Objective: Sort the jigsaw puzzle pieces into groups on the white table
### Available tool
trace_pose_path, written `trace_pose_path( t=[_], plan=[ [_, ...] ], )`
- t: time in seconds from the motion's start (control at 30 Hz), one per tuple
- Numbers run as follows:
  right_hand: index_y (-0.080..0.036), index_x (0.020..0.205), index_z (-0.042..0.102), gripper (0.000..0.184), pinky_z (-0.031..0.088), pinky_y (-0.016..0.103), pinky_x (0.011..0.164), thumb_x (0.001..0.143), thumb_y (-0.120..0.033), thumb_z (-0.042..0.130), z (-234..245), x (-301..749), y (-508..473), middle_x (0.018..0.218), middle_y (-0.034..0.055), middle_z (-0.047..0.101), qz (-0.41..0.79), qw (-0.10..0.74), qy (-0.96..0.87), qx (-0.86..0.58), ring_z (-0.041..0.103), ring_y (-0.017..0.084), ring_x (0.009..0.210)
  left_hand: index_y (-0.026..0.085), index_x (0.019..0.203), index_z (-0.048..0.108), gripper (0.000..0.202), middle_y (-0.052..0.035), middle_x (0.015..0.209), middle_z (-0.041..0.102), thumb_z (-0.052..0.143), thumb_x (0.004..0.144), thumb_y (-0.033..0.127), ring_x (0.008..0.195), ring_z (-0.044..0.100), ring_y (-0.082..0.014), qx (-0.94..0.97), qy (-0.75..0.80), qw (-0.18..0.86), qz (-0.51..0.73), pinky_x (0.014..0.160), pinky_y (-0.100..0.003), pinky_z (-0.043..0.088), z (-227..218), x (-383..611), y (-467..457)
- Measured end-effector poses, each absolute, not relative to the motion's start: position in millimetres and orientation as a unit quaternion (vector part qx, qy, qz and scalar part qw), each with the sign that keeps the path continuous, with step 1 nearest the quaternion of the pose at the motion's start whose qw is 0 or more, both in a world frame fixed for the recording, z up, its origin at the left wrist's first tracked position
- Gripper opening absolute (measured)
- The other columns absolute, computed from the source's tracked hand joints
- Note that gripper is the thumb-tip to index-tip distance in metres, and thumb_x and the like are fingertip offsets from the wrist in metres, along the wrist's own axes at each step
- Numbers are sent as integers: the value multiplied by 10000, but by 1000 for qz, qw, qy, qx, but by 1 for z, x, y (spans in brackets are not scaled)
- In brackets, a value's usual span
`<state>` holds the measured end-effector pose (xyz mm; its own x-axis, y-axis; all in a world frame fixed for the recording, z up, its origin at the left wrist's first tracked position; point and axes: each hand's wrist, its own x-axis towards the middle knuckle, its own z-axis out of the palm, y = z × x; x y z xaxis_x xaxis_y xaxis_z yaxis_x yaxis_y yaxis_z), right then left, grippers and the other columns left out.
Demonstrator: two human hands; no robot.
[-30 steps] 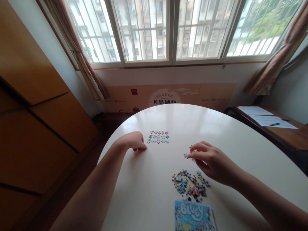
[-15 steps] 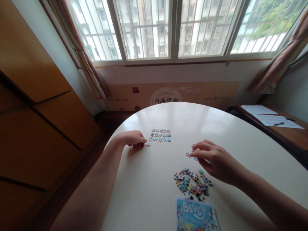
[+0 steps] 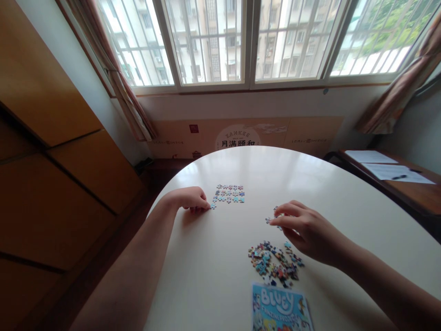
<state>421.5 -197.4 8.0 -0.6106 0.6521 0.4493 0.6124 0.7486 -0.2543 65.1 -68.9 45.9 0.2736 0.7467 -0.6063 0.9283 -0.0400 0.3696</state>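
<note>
on the table, left hand pinches 1 puzzle piece; right hand, fingers slightly parted, at loose pieces.

My left hand is bare, its outline rounded, narrowing into a slim wrist; behind it, my left forearm is bare too and broadens away from the hand. My right hand has slender fingers, and behind it my right forearm is bare.

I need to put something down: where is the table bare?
The white table is bare between the left forearm and the loose pile, and beyond the puzzle rows. It's crowded from the right hand down to the Bluey picture.
</note>
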Motion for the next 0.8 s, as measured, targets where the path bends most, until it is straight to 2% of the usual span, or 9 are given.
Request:
trace_pose_path(
  t=[0.33, 0.8],
  plan=[
    [-226, 1053, 744, 322, 570, 385, 773, 953, -93, 467, 10, 419, -199, 1051, 96, 706, 45, 264, -899, -346, 635, 224, 965, 182, 652, 629, 392, -61, 667, 649, 694, 692, 566, 617, 581, -173, 703, 608, 349, -120, 500, -263, 323, 45, 67, -68],
    [-240, 1073, 744, 338, 570, 389, 783, 939, -79, 479, 8, 419, -199, 1069, 91, 712, 47, 265, -901, -339, 642, 226, 976, 186, 614, 617, 447, -56, 649, 640, 727, 659, 616, 608, 565, -174, 695, 621, 344, -115, 502, -270, 325, 45, 70, -69]
  ],
)
